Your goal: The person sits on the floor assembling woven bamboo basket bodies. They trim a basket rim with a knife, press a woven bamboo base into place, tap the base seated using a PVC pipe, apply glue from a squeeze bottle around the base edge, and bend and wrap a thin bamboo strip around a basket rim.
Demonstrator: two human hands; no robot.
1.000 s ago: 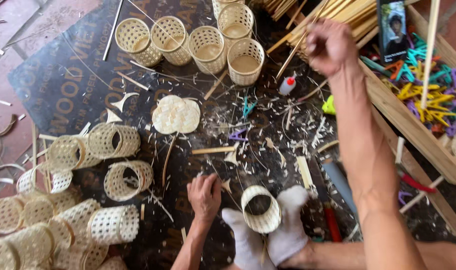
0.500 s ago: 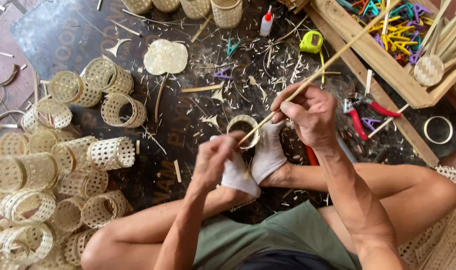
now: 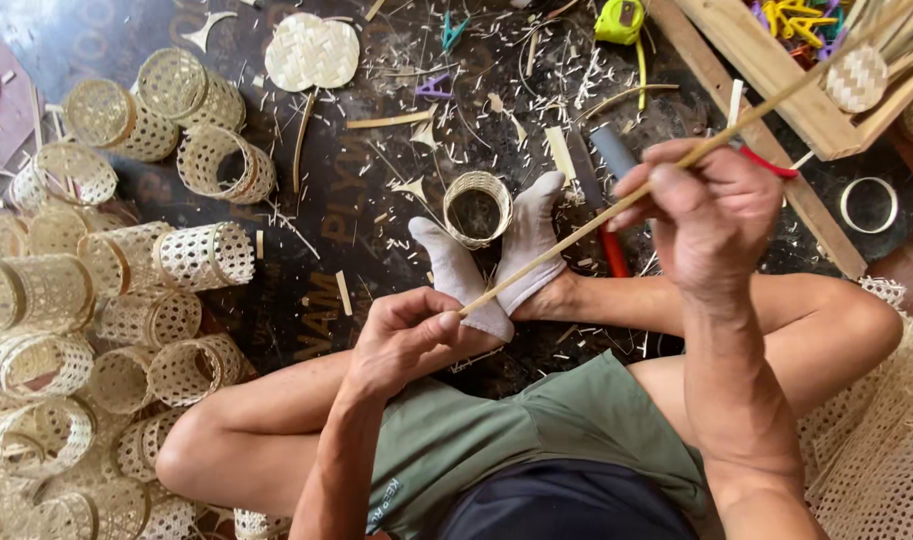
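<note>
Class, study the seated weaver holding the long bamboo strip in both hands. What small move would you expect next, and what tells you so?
Probably lowering the strip's near end toward the small woven ring gripped between the socked feet. The left hand pinches that end of the bamboo strip, the right hand steadies it higher up, and the ring sits open just beyond.

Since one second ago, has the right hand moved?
Yes. The right hand came down from the stick pile beyond the small woven ring toward the feet, now holding a thin bamboo strip.

White socks (image 3: 496,270), green shorts (image 3: 496,440)
</note>
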